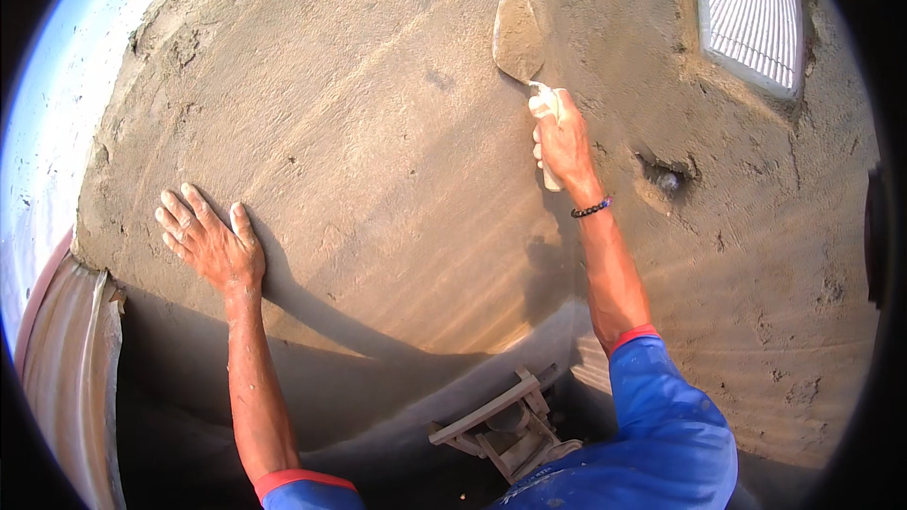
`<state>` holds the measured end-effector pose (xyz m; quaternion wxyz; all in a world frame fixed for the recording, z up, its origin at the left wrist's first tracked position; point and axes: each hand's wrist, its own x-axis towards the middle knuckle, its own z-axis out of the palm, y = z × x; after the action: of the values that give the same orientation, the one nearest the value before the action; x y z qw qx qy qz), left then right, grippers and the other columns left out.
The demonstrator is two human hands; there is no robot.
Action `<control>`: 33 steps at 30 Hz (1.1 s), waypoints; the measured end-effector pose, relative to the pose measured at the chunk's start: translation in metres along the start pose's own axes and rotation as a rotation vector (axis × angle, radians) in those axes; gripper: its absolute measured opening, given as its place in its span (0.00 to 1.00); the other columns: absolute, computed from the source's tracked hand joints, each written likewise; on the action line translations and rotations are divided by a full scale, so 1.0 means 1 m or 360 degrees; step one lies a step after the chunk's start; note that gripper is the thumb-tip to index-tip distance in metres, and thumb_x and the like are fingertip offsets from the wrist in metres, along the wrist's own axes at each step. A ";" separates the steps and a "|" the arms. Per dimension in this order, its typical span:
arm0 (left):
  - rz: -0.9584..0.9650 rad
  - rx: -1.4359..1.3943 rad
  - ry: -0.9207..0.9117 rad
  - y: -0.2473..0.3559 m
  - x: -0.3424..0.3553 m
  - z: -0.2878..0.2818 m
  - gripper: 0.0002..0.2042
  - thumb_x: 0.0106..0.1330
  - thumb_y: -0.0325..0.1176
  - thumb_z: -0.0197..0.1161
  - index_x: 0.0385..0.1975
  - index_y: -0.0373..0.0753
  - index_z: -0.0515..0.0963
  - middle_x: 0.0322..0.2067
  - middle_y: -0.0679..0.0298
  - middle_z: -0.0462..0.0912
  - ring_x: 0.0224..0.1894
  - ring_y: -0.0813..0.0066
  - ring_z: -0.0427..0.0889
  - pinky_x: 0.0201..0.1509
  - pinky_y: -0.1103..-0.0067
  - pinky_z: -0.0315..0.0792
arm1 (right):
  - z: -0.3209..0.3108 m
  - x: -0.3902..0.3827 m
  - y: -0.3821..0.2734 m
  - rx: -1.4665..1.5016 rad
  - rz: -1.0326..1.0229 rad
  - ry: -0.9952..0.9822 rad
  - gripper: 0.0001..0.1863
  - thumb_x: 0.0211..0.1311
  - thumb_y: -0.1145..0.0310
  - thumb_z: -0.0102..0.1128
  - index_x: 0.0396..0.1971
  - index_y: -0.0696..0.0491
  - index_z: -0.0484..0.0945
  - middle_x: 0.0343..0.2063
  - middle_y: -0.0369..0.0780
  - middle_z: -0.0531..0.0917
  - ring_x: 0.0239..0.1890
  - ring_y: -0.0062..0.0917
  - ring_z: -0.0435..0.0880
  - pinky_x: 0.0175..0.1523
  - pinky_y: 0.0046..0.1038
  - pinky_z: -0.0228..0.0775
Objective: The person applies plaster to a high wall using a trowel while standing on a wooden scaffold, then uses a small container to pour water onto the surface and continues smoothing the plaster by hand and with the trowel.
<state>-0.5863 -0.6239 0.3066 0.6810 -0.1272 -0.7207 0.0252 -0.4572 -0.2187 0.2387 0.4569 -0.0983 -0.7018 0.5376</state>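
Observation:
In my right hand (563, 137) is a pointing trowel (518, 38), its fingers wrapped round the pale handle. The leaf-shaped blade is coated with mortar and points up, close to the corner of the plastered wall (378, 104); whether it touches the surface I cannot tell. My left hand (215, 241) rests with spread fingers against the same wall, lower and to the left, holding nothing. Both hands have mortar smears. Shadows of the arms fall across the grey-brown plaster.
A hole with a round pale piece in it (668, 179) breaks the right wall. Above it, a window opening (751, 24) shows a corrugated roof. Below stands a wooden stool-like frame (510, 425). Corrugated sheeting (71, 349) lies at the lower left, by the wall's edge.

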 end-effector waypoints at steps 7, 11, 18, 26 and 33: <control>-0.0031 0.0033 -0.0048 0.000 -0.001 0.000 0.36 0.69 0.60 0.35 0.70 0.42 0.48 0.72 0.56 0.41 0.74 0.56 0.35 0.73 0.59 0.29 | -0.001 0.024 -0.042 0.0190 -0.0104 -0.0006 0.16 0.66 0.58 0.50 0.37 0.57 0.69 0.18 0.39 0.73 0.13 0.20 0.74 0.18 0.27 0.68; -0.0027 0.0042 -0.0039 -0.001 -0.001 0.000 0.35 0.69 0.59 0.35 0.70 0.40 0.49 0.72 0.56 0.41 0.74 0.56 0.35 0.74 0.60 0.30 | 0.007 0.060 -0.061 -0.0106 -0.0328 -0.0009 0.17 0.65 0.58 0.49 0.37 0.59 0.69 0.19 0.41 0.76 0.16 0.26 0.78 0.20 0.30 0.70; -0.0058 0.0074 -0.0055 -0.003 -0.001 0.001 0.35 0.70 0.61 0.30 0.70 0.43 0.49 0.72 0.58 0.39 0.74 0.59 0.33 0.74 0.60 0.29 | 0.011 0.104 -0.115 -0.0065 -0.0400 0.0070 0.19 0.64 0.58 0.48 0.39 0.62 0.70 0.21 0.42 0.79 0.18 0.26 0.81 0.21 0.31 0.72; -0.0089 0.0085 -0.0076 -0.004 0.000 -0.002 0.36 0.69 0.62 0.28 0.70 0.44 0.50 0.72 0.60 0.39 0.74 0.61 0.33 0.74 0.62 0.28 | 0.013 0.147 -0.179 0.0168 -0.0405 0.0069 0.19 0.62 0.56 0.52 0.41 0.59 0.69 0.21 0.38 0.74 0.15 0.22 0.75 0.18 0.27 0.71; -0.0110 0.0085 -0.0095 -0.003 0.000 -0.004 0.36 0.69 0.62 0.29 0.70 0.44 0.50 0.72 0.60 0.39 0.74 0.62 0.32 0.74 0.63 0.28 | 0.019 0.155 -0.190 0.0002 -0.0420 0.0061 0.18 0.63 0.58 0.51 0.42 0.59 0.70 0.21 0.39 0.74 0.17 0.23 0.76 0.17 0.28 0.71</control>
<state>-0.5831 -0.6268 0.3079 0.6628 -0.0831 -0.7438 0.0246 -0.4919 -0.2107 0.4827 0.5369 -0.0151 -0.6995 0.4713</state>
